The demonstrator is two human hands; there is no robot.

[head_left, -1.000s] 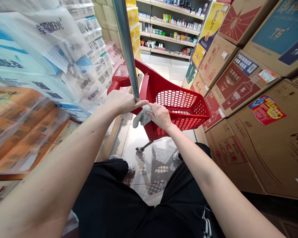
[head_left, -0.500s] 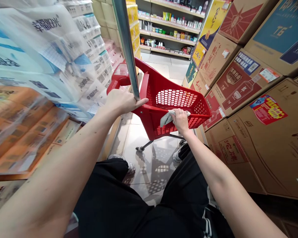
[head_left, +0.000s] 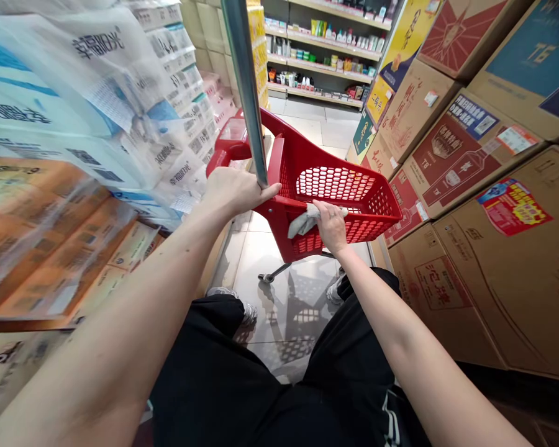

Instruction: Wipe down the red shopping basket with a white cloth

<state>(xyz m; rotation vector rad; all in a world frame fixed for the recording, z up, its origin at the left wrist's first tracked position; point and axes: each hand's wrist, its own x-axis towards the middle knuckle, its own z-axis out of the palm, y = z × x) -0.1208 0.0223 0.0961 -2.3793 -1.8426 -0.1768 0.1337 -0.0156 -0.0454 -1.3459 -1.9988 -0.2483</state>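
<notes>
A red plastic shopping basket [head_left: 354, 186] on wheels stands tilted in the aisle in front of me. Its metal pull handle [head_left: 249, 93] rises steeply toward the top of the view. My left hand [head_left: 235, 189] is closed round the lower end of that handle. My right hand [head_left: 330, 223] grips a grey cloth [head_left: 302, 222] and presses it against the basket's near rim. The inside of the basket looks bare.
Wrapped tissue packs [head_left: 97, 112] are stacked on the left. Cardboard cartons [head_left: 470, 174] are piled on the right. A narrow strip of shiny tiled floor [head_left: 284, 298] runs between them to store shelves [head_left: 335, 56] at the far end. My legs and shoes are below.
My right hand moved the cloth along the basket's near rim, from beside the handle out to the right, then a little back to the left. My left hand stayed on the handle.
</notes>
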